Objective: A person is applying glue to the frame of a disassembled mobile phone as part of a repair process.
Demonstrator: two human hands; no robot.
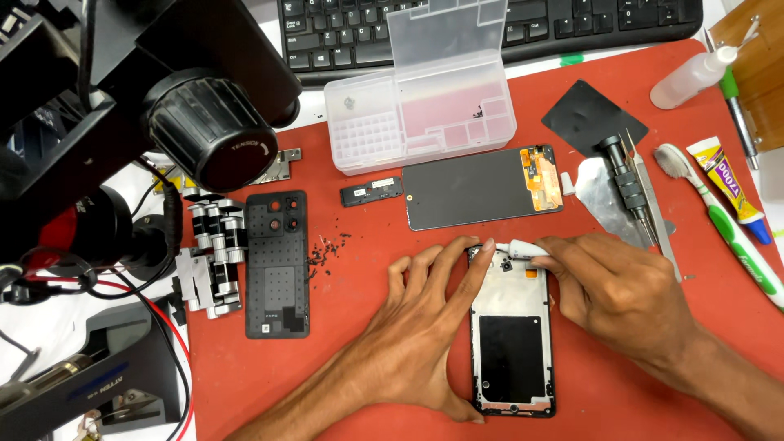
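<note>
— Two hands at work on a red mat (637, 384); what's the biggest thing around them?

— That mat itself, then the black microscope (147, 90) looming at the upper left and the black keyboard (490, 24) along the top edge.

— And below those in size?

— A clear plastic parts box (420, 114) with its lid standing open, just under the keyboard. Beside it lies a detached dark screen panel (482, 188) with an orange patch at its right end. To the left, a black back cover (277, 263) lies flat next to a metal clamp with rollers (211, 261).

— Where is the phone being handled?

— The opened phone frame (512, 343) lies flat low in the middle of the mat, long side pointing toward the person. The left hand (425, 327) is spread flat, not clenched, pressing along the frame's left edge with the forefinger reaching to its top corner. The right hand (621, 286) is closed around a small white tool (523, 247), its tip touching the frame's top edge.

— Smaller items?

— At the right, a green and white toothbrush (719, 220), a squeeze bottle (694, 77), a glue tube (727, 180), a black screwdriver (625, 180) and tweezers (649, 204). A small black strip part (371, 191) lies left of the screen, and loose black scraps (327, 247) are scattered near the back cover.
</note>
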